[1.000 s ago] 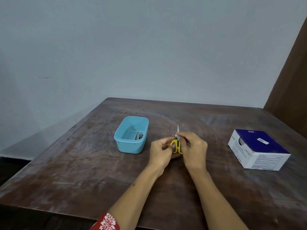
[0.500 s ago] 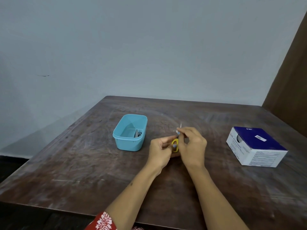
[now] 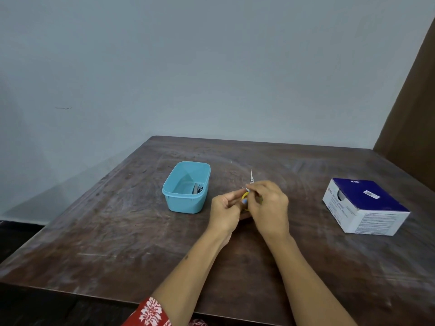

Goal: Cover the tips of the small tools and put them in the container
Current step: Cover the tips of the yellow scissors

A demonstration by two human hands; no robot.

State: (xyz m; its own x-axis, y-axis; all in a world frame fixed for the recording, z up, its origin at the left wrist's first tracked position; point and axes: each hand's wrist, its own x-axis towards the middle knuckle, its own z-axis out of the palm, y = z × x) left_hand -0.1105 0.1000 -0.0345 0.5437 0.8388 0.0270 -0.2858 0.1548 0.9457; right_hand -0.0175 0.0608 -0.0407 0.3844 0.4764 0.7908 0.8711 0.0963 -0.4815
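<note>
You are holding the small yellow-handled scissors (image 3: 250, 184) above the table (image 3: 131, 231), blades pointing up, your left hand (image 3: 224, 209) and right hand (image 3: 268, 207) both pinching them, right of the blue container (image 3: 186, 187).

Head view, looking down, table (image 3: 117, 231) near

scissors (image 3: 251, 178): handles mostly hidden behind right hand (image 3: 269, 205) & left hand (image 3: 224, 209), only blade tip + bit of yellow shows
container (image 3: 186, 187): metal bits inside too small to ID
sleeve (image 3: 150, 312): cut off by bottom edge
</note>
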